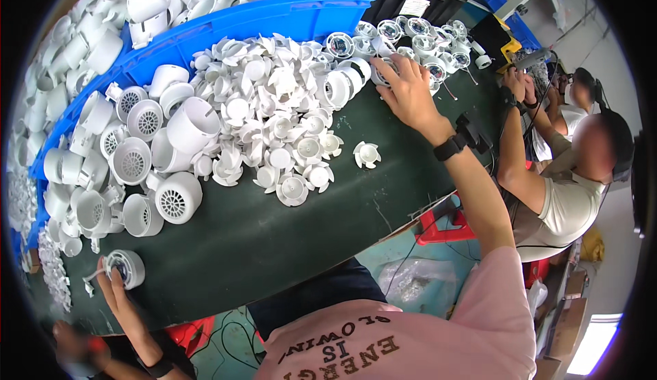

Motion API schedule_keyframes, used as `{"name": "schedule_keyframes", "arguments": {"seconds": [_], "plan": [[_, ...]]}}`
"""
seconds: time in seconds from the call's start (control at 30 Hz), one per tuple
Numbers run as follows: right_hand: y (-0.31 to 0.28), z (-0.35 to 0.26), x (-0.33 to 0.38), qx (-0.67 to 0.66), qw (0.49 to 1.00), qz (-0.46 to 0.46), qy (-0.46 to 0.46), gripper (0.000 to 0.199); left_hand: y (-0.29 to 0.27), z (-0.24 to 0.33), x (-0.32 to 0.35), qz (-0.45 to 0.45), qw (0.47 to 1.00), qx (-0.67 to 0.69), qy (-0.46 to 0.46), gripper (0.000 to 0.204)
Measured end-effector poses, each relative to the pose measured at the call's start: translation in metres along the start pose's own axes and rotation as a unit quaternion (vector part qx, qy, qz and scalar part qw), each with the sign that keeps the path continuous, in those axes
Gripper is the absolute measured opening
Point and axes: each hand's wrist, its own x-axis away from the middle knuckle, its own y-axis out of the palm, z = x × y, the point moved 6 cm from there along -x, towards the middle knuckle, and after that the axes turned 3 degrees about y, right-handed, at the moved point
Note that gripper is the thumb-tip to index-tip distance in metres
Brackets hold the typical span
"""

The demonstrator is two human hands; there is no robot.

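My right hand (410, 99) reaches over the back of the dark green table, fingers spread and apart. It is above the near edge of a pile of white round motor units (424, 45), and whether its fingertips touch one is unclear. At lower left, the hand I take as my left hand (125, 308), with a black wristband, has its fingers against a white round fan housing (135, 268). One finger overlaps the housing's open side; the thumb is hidden. A short white lead (89, 284) lies beside those fingers. A lone white impeller (367, 154) lies on the table.
A large heap of white impellers (274, 99) fills the table's middle. White grilled housings (131, 161) are piled left of it. Blue bins (274, 21) full of white parts line the back. Co-workers (568, 175) sit at right; a blurred hand (75, 352) shows at lower left.
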Motion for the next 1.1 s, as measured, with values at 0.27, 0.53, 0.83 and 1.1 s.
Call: {"name": "schedule_keyframes", "arguments": {"seconds": [0.27,0.53,0.83,1.1], "plan": [[-0.054,-0.055,0.056,-0.424,0.898,-0.057,0.102,0.039,0.016,0.066,0.059,0.186,0.954,-0.187,0.142,0.050],[-0.051,-0.077,0.075,-0.416,0.903,-0.087,0.066,0.044,0.104,0.073,0.092,-0.022,0.986,-0.080,0.142,0.052],[-0.049,-0.081,0.077,-0.401,0.910,-0.094,0.058,0.046,0.137,0.079,0.096,-0.125,0.983,-0.046,0.128,0.050],[-0.041,-0.082,0.076,-0.342,0.924,-0.163,0.052,0.044,0.159,0.088,0.095,-0.154,0.982,-0.025,0.105,0.049]]}}
